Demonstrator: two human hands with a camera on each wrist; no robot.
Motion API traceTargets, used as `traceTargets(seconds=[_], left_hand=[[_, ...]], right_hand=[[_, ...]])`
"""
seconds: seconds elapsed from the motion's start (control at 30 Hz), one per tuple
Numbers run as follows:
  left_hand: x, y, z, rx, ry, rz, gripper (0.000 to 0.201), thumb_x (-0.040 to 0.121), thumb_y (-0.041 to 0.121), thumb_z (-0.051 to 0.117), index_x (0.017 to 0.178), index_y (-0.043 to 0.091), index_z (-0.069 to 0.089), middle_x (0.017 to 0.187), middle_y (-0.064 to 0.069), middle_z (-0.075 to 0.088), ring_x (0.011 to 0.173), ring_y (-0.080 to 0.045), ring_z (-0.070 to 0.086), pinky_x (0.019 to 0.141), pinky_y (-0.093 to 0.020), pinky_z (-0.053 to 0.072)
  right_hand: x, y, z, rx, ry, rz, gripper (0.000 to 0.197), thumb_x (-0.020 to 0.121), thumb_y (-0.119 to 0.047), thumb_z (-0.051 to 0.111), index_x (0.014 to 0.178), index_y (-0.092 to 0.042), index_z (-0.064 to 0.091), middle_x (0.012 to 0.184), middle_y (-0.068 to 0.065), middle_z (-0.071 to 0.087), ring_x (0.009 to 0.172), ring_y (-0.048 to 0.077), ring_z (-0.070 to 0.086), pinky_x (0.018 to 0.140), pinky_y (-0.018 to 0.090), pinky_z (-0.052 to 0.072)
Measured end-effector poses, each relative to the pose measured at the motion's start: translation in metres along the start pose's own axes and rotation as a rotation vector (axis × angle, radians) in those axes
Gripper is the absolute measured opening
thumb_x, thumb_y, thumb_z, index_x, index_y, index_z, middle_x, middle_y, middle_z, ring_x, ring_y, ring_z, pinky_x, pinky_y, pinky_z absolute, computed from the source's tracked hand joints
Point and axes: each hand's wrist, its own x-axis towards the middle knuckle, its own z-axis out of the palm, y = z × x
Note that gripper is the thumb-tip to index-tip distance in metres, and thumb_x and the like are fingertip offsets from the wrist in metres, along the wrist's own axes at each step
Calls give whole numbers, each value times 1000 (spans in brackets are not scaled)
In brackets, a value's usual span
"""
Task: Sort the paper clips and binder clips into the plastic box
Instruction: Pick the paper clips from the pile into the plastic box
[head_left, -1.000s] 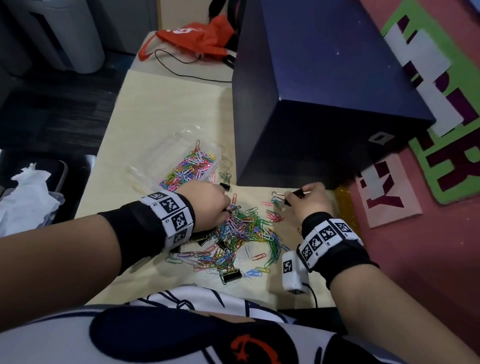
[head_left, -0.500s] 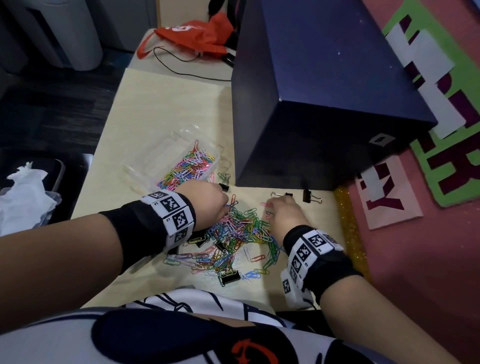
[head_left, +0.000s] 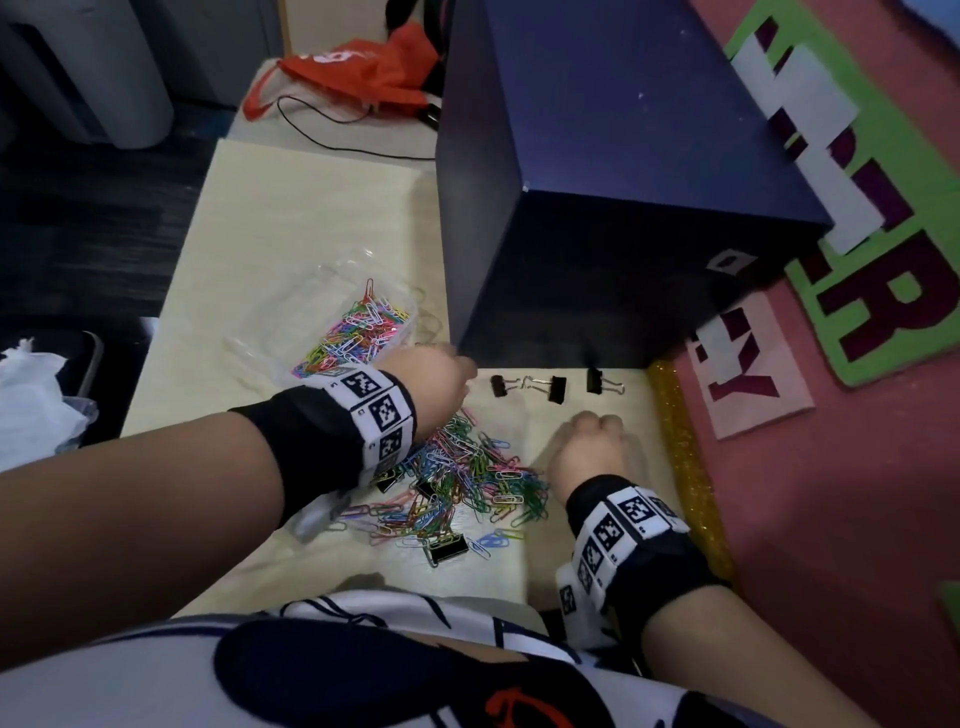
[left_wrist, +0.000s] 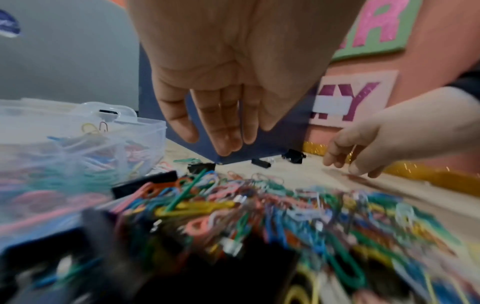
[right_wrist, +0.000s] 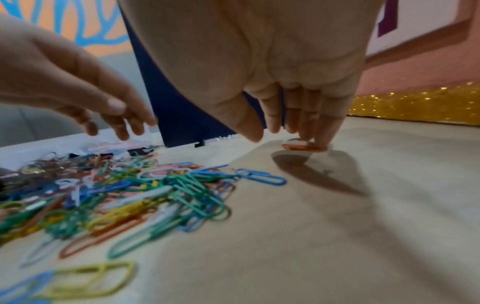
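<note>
A heap of coloured paper clips (head_left: 467, 478) lies on the cream table (head_left: 311, 234), with a black binder clip (head_left: 447, 548) at its near edge. Three more binder clips (head_left: 556, 388) lie in a row against the dark blue box. The clear plastic box (head_left: 353, 327) holds many paper clips. My left hand (head_left: 457, 376) hovers between the plastic box and the heap, its fingers (left_wrist: 223, 142) straight and holding nothing. My right hand (head_left: 592, 431) is right of the heap. In the right wrist view its fingertips (right_wrist: 314, 139) press an orange paper clip (right_wrist: 298, 147) onto the table.
A big dark blue box (head_left: 597, 156) stands on the far right of the table. A gold glitter strip (head_left: 685, 467) runs along the table's right edge by a pink wall. An orange bag (head_left: 358, 67) and a black cable lie at the far end.
My right hand set down a binder clip by the blue box, went to the heap, then moved right onto bare table. The left hand lifted slightly off the heap.
</note>
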Motion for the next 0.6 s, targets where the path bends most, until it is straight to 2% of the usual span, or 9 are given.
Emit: traceTargets(seconds=[0.07,0.13,0.2,0.27,0.33,0.4,0.5,0.53,0.6], left_hand=[[-7,-3,5,95,-41,-7,31,96,22,41,123,18,54,121,-8,54,111,-28,54,93,-43,45],[-14,-4,10,162,-120,-38,33,94,24,44,125,20,53,126,-4,50,117,-25,50,100,-49,38],[-22,-3,14,174,-207,-31,38,94,27,45,132,23,49,134,-1,46,124,-23,45,106,-53,31],[-28,1,16,176,-242,34,43,95,30,43,137,24,43,142,2,41,129,-22,41,107,-52,28],[-35,2,17,169,-233,106,43,95,35,41,137,24,43,144,3,41,129,-21,42,107,-50,28],[-42,1,18,146,-205,161,42,95,39,40,133,23,46,140,4,45,126,-20,45,106,-48,29],[-50,-3,17,138,-140,157,41,94,40,40,131,24,49,135,5,48,123,-19,49,105,-47,30],[-52,-5,16,152,-120,136,40,94,39,40,131,24,49,133,5,48,122,-19,49,106,-47,29],[-54,-10,14,177,-82,91,40,94,37,40,130,23,49,130,4,48,121,-20,49,108,-46,27]], right_hand=[[-3,2,-2,-77,-63,43,43,89,-10,47,130,-3,41,132,15,41,121,32,43,95,31,38],[-4,-4,1,-74,-110,-44,39,89,-7,47,127,-2,44,129,15,43,118,30,47,96,32,41],[-4,-16,6,-58,-173,-180,33,89,-2,44,120,-9,53,125,12,48,111,26,52,94,31,43],[-3,-26,10,27,-207,-232,30,90,-4,43,112,-18,59,121,7,52,105,23,55,91,28,44],[-1,-37,13,75,-176,-289,31,91,-7,44,115,-20,60,121,5,52,108,24,55,93,28,43],[1,-44,14,101,-123,-380,39,88,-4,46,123,-19,55,127,4,47,114,23,51,97,27,40],[5,-54,12,45,-231,-539,65,79,5,46,138,-22,41,147,-1,32,131,22,35,107,25,27],[6,-56,12,-16,-280,-566,68,78,5,47,139,-23,39,150,-2,28,134,22,30,108,26,25],[7,-62,12,-126,-300,-594,58,79,1,48,132,-22,46,143,0,35,130,24,32,106,30,30]])
